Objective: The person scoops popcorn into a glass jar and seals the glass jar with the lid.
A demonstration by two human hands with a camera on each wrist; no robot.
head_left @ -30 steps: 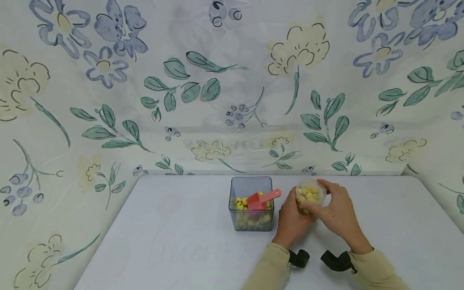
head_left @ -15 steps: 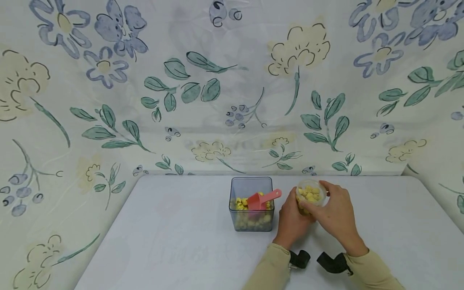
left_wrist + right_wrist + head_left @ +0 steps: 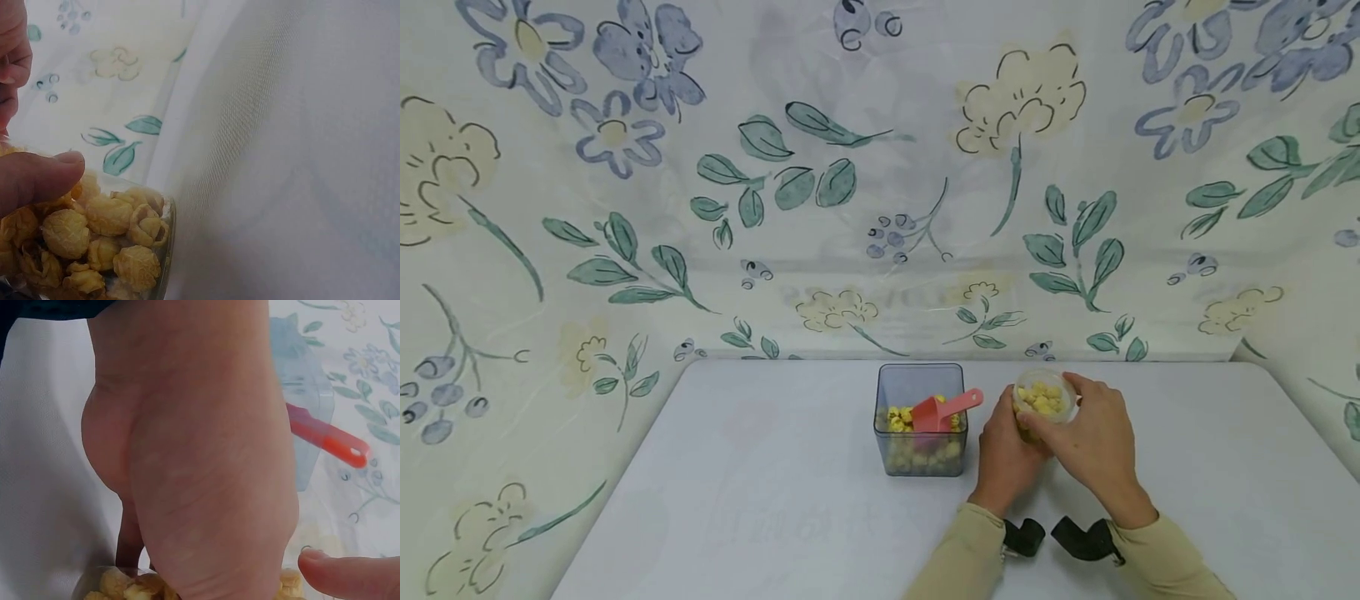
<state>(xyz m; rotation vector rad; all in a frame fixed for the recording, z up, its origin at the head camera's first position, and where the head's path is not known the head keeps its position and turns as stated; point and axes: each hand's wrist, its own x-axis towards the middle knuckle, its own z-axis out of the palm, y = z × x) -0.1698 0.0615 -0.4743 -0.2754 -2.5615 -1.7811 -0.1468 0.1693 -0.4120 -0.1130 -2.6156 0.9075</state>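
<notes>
A clear round jar (image 3: 1043, 398) of yellow popcorn is held between both hands, right of the bin. My left hand (image 3: 1006, 454) grips its body from the left and below; in the left wrist view the thumb (image 3: 50, 175) lies across the clear wall with popcorn (image 3: 103, 231) behind it. My right hand (image 3: 1101, 433) curls round the jar's upper rim, thumb on the near side and fingers on the far side. In the right wrist view that hand's palm (image 3: 206, 462) covers most of the jar, with some popcorn showing at the bottom edge.
A transparent bluish bin (image 3: 921, 454), partly filled with popcorn, stands just left of my left hand. A pink scoop (image 3: 934, 417) rests in it, handle sticking out over the right rim. The white table (image 3: 760, 467) ends at a floral-patterned backdrop (image 3: 880, 250).
My right wrist and forearm have swung slightly left, nearer the left wrist, while the fingers stay on the jar's rim. Jar, bin and scoop keep their places.
</notes>
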